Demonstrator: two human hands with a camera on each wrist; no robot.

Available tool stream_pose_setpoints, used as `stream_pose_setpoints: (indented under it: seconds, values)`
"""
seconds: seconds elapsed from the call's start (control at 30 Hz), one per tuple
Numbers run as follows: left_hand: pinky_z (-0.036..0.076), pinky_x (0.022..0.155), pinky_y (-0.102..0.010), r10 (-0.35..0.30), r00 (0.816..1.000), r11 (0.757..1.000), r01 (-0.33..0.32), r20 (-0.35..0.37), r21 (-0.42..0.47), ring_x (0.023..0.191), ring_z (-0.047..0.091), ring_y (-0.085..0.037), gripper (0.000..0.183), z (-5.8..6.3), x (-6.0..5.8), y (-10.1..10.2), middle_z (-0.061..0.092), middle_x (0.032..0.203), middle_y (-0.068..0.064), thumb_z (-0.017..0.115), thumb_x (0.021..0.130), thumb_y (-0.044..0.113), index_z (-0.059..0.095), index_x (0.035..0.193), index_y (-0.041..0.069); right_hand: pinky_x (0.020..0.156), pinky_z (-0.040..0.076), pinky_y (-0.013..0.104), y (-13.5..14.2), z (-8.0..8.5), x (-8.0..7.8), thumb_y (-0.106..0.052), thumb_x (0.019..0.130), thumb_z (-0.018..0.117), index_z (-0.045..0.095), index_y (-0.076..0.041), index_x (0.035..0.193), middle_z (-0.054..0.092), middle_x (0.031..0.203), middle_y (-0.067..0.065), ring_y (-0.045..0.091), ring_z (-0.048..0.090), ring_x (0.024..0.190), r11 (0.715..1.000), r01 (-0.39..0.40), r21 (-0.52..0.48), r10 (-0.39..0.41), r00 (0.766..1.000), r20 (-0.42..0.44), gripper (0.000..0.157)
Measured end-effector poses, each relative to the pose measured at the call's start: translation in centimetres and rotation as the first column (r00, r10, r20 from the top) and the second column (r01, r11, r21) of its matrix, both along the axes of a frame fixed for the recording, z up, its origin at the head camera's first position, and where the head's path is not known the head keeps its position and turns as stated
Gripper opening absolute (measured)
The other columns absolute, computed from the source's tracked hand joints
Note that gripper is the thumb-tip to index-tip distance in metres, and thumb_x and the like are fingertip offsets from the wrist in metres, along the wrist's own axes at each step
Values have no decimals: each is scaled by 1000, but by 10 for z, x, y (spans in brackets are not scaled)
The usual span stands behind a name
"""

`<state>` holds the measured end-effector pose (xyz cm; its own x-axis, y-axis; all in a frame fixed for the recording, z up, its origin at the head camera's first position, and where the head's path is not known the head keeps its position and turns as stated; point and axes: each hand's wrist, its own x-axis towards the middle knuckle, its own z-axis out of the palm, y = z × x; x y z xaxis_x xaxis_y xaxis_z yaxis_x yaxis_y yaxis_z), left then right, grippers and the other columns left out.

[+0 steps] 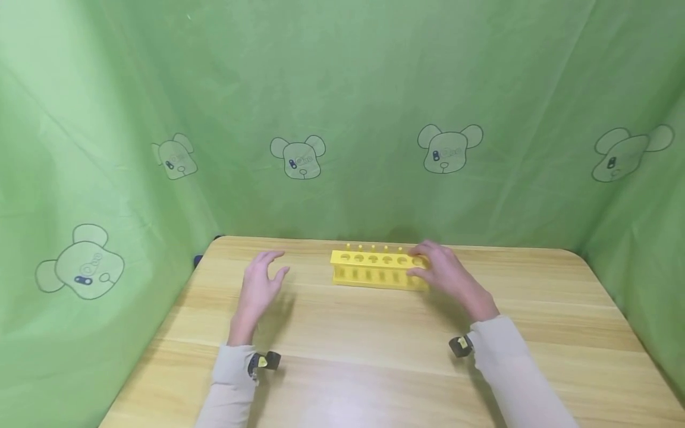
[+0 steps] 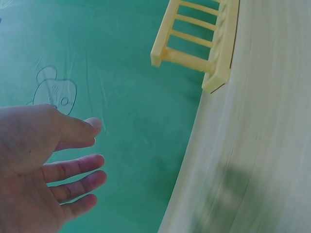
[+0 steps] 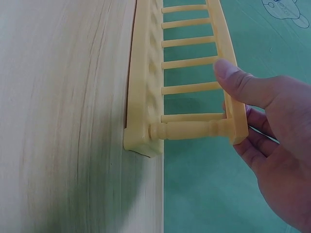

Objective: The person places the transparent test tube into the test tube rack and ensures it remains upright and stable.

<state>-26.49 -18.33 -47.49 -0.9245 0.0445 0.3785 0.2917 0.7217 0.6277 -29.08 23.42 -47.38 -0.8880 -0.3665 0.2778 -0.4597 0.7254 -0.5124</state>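
Observation:
A yellow test tube rack (image 1: 374, 266) stands upright near the table's far edge, a row of round holes in its top plate and a row of short pegs behind. My right hand (image 1: 444, 267) grips the top plate at the rack's right end. Seen from the right wrist, the thumb of that hand (image 3: 286, 126) lies on the plate's near side, with the fingers partly hidden behind it. My left hand (image 1: 259, 291) hovers over the table to the left of the rack, apart from it, thumb and fingers spread around nothing.
The light wood table (image 1: 342, 339) has rounded far corners. A green curtain (image 1: 369, 202) printed with bear heads hangs behind it and along both sides. Each wrist carries a small black camera, one on the left (image 1: 272, 360) and one on the right (image 1: 459, 346).

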Motion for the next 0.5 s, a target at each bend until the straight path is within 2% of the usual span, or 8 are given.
stream_pose_setpoints:
  seconds: [0.4,0.5]
  values:
    - [45,112,-53,65,998,998,-65,-15,20,125,57,-41,38,-3,2,-21,64,131,-22,76,93,9,67,128,-2,101,53,55,0,-2,-2,-15,85,85,65,4,125,67,121,20,39,63,112,1000,11,28,-11,1000,-22,48]
    - [47,109,-53,86,996,996,-86,7,18,122,58,-41,37,-5,3,-26,63,130,-22,75,93,10,67,127,-2,101,54,54,-1,-2,-2,-15,85,85,65,5,125,67,121,20,39,63,112,999,10,32,-9,1000,-22,49]
